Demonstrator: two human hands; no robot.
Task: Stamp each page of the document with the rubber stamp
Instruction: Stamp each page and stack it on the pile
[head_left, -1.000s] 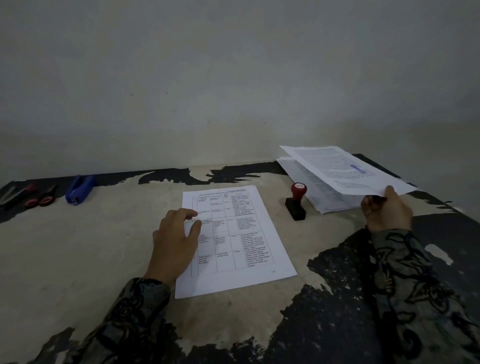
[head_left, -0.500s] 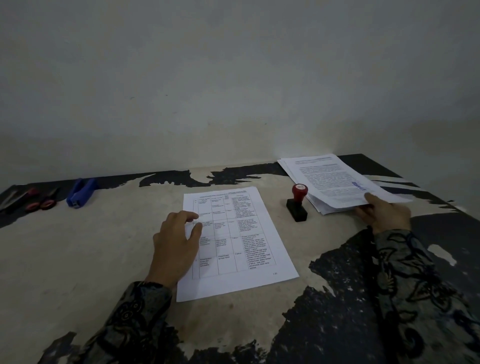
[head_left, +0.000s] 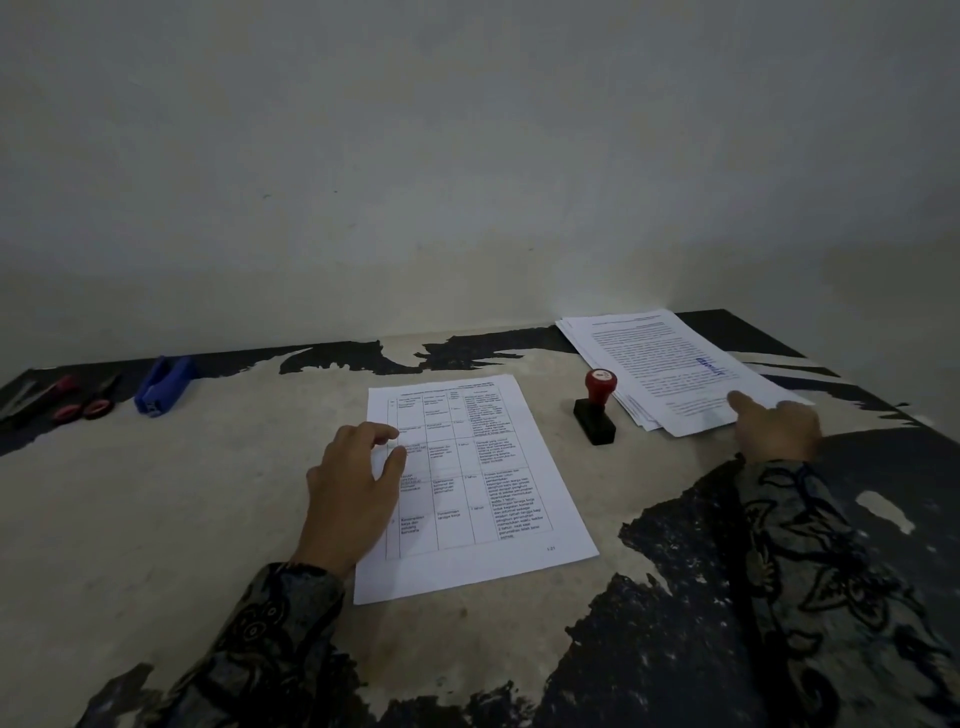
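The left hand (head_left: 353, 488) rests with loosely spread fingers on a white printed table page (head_left: 467, 483) on the worn worktop (head_left: 156, 519). The right hand (head_left: 774, 428) presses flat on the stamped paper stack (head_left: 660, 364). The red-knobbed black rubber stamp (head_left: 596, 408) stands upright between them, just beside the stack.

Matt paper page (head_left: 467, 483), worn table (head_left: 156, 519)

I am resting my left hand (head_left: 350, 493) flat with loosely spread fingers, while my right hand (head_left: 774, 428) is pointing its forefinger far-left.
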